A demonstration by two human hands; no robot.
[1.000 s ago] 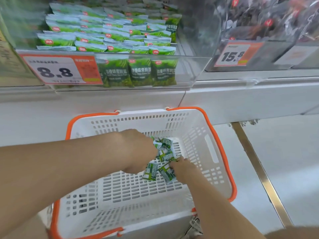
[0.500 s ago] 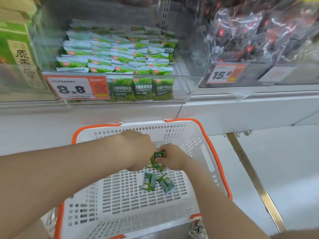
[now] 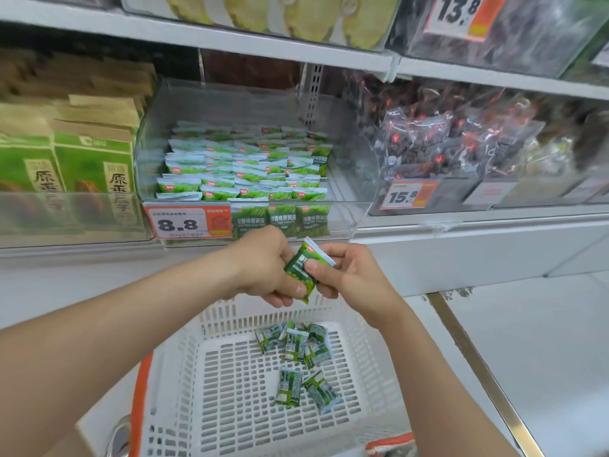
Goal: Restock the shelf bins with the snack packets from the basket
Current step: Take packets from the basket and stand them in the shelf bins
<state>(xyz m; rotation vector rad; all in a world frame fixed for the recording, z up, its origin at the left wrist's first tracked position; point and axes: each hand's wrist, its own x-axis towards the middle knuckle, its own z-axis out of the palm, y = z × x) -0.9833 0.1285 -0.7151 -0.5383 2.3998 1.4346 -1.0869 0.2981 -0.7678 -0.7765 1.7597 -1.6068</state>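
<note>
Head view: two bare forearms reached forward over a basket in front of a stocked shelf.
Left hand (image 3: 263,265): fingers curled shut around the lower end of a green snack packet (image 3: 301,270), thumb pressed on its face.
Right hand (image 3: 349,272): thumb and fingers pinched on the upper right part of the same packet, touching the left hand's fingertips.
Held packet: tilted, white sealed end uppermost, raised above the basket and just below the front of the bin.
Basket (image 3: 372,367): white slotted plastic with an orange rim, directly beneath both hands.
Loose packets (image 3: 296,344): a small cluster of green packets lay on the basket floor below the hands, at the far end.
Pair of packets (image 3: 304,389): two more lay side by side nearer the person than the cluster, touching each other.
Shelf bin (image 3: 359,196): clear plastic, just above and beyond the hands, holding rows of matching green packets; its right portion held none.
Price tag (image 3: 188,222): orange and white, reading 8.8, on the bin front up and left of the left hand.
Neighbouring goods: green and tan cartons (image 3: 92,159) left of the bin; dark packets in clear bags (image 3: 438,143) up and right of the right hand, above a tag reading 15.8 (image 3: 407,194).
</note>
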